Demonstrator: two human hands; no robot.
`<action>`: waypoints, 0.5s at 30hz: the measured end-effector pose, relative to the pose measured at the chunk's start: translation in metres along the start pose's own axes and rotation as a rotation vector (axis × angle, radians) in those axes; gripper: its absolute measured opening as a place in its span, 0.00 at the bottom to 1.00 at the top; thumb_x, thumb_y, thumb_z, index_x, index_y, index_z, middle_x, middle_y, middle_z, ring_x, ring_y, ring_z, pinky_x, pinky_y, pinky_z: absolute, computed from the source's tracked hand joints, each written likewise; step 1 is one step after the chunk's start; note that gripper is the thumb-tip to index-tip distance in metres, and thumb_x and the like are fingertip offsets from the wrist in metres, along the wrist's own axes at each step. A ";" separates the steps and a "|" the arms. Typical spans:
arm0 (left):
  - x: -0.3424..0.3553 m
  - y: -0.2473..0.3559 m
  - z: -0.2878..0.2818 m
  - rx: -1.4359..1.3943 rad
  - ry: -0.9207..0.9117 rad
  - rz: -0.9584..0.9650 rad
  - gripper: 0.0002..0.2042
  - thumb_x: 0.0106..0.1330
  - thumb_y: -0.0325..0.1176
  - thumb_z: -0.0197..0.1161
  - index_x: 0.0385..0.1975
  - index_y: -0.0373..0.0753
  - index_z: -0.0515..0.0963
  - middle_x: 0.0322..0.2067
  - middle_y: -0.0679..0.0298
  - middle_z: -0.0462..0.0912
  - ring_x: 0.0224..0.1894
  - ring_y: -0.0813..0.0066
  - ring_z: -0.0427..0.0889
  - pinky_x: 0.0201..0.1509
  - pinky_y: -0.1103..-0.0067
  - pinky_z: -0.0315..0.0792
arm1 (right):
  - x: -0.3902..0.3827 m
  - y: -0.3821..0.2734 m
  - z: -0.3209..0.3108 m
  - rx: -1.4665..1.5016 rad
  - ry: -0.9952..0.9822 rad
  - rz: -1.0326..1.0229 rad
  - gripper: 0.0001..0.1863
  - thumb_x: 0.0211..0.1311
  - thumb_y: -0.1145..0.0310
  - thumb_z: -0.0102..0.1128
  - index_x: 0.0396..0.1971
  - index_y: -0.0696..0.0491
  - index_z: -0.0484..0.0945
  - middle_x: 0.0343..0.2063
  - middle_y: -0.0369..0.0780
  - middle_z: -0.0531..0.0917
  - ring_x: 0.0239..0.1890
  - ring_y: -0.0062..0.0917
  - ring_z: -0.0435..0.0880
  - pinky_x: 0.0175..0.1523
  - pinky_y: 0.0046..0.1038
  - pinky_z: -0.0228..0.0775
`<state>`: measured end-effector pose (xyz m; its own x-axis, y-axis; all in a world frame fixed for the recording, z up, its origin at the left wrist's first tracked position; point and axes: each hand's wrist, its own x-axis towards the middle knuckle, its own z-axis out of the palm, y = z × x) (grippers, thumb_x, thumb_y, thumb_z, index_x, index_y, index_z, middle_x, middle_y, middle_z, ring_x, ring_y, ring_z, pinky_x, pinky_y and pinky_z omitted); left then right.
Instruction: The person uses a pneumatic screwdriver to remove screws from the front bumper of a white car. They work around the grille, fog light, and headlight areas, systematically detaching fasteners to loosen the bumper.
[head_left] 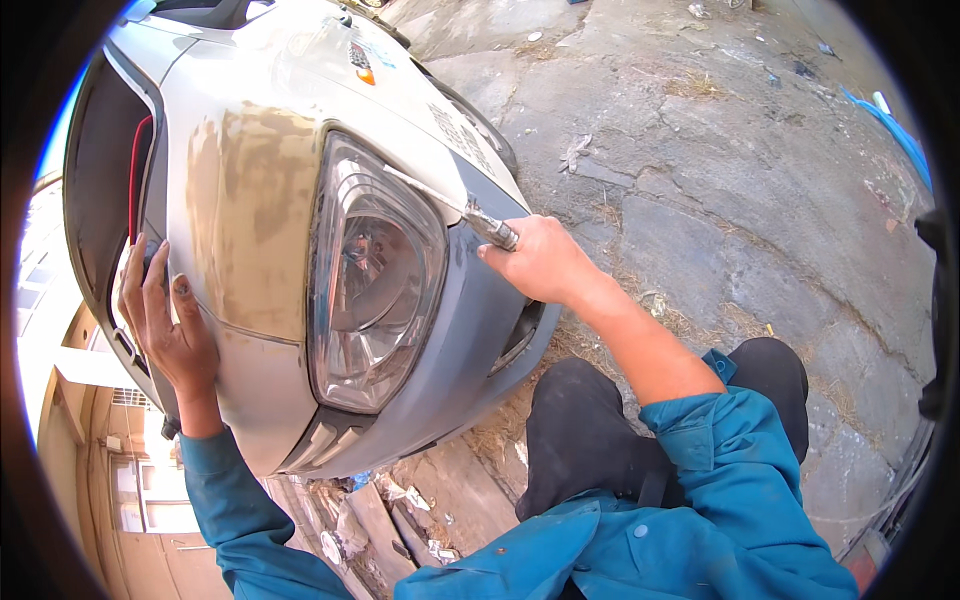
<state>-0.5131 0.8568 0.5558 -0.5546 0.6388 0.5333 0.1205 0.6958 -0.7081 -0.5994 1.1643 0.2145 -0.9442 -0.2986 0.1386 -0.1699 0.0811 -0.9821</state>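
Observation:
A car's front corner fills the left and middle of the view, with a clear headlight [375, 270] set in it. In my right hand [540, 258] is a slim tool [490, 225] with a silver metal body and a thin pale shaft. My fingers wrap round its near end; the shaft reaches over the headlight's outer edge, and whether it touches there I cannot tell. My left hand [172, 320] lies on the body panel's inner edge, fingers stretched toward a dark opening. Between the hands, the white panel carries a rubbed yellow-brown patch [250, 200].
A grey bumper [440, 380] curves below the headlight. A red rod or cable [138, 165] shows at the dark opening. Cracked concrete ground [720, 190] lies to the right, with a blue hose [895, 130] at its far edge. Boards and litter [385, 520] lie below the car.

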 end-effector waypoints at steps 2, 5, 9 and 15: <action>0.002 0.002 -0.001 0.011 -0.008 -0.001 0.22 0.89 0.45 0.55 0.66 0.35 0.87 0.74 0.54 0.82 0.79 0.51 0.74 0.83 0.58 0.65 | 0.011 -0.013 -0.007 -0.007 0.000 -0.028 0.19 0.73 0.56 0.71 0.38 0.60 0.87 0.28 0.54 0.86 0.34 0.53 0.84 0.47 0.46 0.79; 0.004 0.006 -0.003 0.001 -0.012 -0.017 0.21 0.88 0.42 0.57 0.66 0.35 0.87 0.74 0.54 0.82 0.79 0.50 0.73 0.84 0.58 0.64 | 0.025 -0.029 -0.015 -0.048 0.035 -0.067 0.20 0.73 0.55 0.71 0.40 0.61 0.87 0.30 0.55 0.87 0.35 0.54 0.85 0.47 0.47 0.79; 0.001 0.006 -0.002 0.005 0.011 -0.014 0.19 0.87 0.39 0.58 0.66 0.35 0.87 0.72 0.52 0.84 0.79 0.49 0.75 0.83 0.57 0.67 | 0.020 -0.044 -0.018 -0.073 0.027 -0.100 0.19 0.74 0.56 0.71 0.40 0.61 0.87 0.30 0.56 0.87 0.36 0.55 0.86 0.46 0.47 0.79; 0.003 0.019 -0.009 -0.081 0.016 0.229 0.19 0.85 0.34 0.61 0.68 0.33 0.85 0.72 0.51 0.85 0.78 0.50 0.79 0.84 0.53 0.69 | -0.013 -0.060 -0.021 -0.252 -0.167 -0.094 0.18 0.76 0.56 0.68 0.44 0.58 0.90 0.35 0.56 0.90 0.45 0.56 0.88 0.53 0.51 0.80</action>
<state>-0.5047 0.8751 0.5480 -0.4922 0.7874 0.3711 0.3071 0.5560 -0.7724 -0.5831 1.1829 0.2747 -0.8652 -0.4667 0.1835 -0.3381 0.2726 -0.9008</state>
